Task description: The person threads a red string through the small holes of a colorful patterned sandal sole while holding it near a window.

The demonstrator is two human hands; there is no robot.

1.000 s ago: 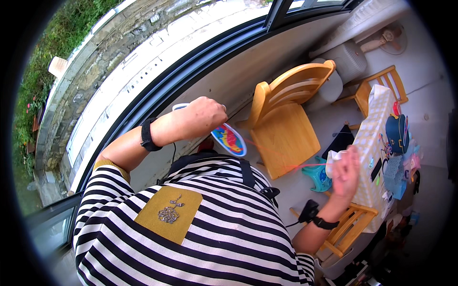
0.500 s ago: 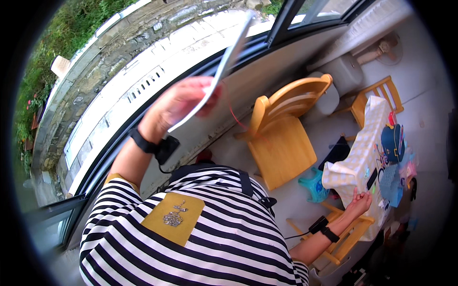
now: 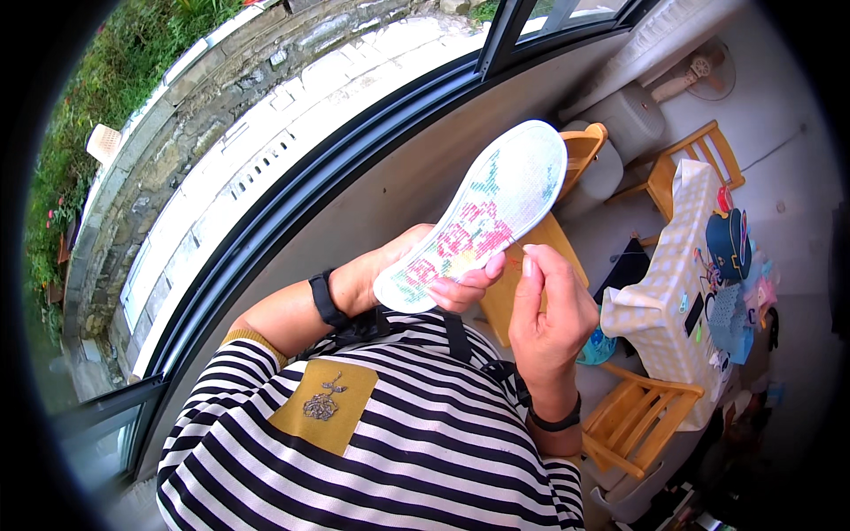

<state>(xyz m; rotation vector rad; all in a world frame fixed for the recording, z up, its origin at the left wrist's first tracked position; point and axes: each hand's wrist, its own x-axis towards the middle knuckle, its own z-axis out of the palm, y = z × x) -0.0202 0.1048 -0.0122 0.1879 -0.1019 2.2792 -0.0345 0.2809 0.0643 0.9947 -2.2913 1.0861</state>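
Note:
A white insole (image 3: 522, 168) with a red, green and yellow cross-stitched flower pattern is tilted face toward me. My left hand (image 3: 400, 257) is closed on its narrower end, thumb on the stitched face and the other fingers partly behind it. At the insole's right edge my right hand (image 3: 553, 310) is pinched on a thin dark needle (image 3: 517, 242), whose tip meets the stitching. A bit of red thread shows near the fingertips; most of it cannot be made out.
A window frame (image 3: 292, 173) runs along my left. Ahead stands a wooden chair (image 3: 584, 150), partly behind the insole. To the right are a checked-cloth table (image 3: 651, 310) holding a dark blue bag (image 3: 728, 243), and another wooden chair (image 3: 639, 420).
My right hand has come in from far right to the insole's edge. The insole has turned from edge-on to face me and moved right and lower with my left hand.

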